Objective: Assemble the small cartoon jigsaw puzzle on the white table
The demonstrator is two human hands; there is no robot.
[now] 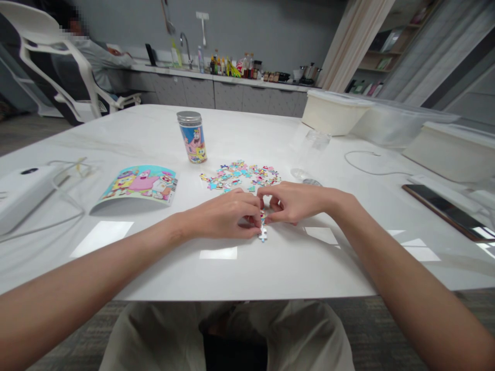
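Our left hand (235, 214) and right hand (294, 202) meet over the white tabletop (154, 278), both palm down with their fingers bent inward. Our left forearm (124, 273) slants in from the lower left, nearly in line with its wrist; our right forearm (381, 252) rises from the lower right, and the hand bends sharply inward at the wrist. We see the left thumb and fingertips drawn close together, while the right forefinger arches over a small gap above the thumb. Between them lies a short strip of puzzle pieces (263, 233), its near end poking out just below the left fingertips. Both hands appear to touch it, but our fingers hide the contact, so we cannot tell whether either one grips it.

Just beyond our hands are scattered loose pieces (234, 181), mostly light blue, pink and yellow. Left of our left hand, a curved picture card (141, 184) shows SpongeBob and pink Patrick, with a barcode (174, 186) along its right edge; its print is too small for us to read. Past the loose pieces, slightly leftward, stands a silver-lidded jar (193, 138) bearing the same characters. Well right of our right hand lies a dark-screened phone (450, 208).
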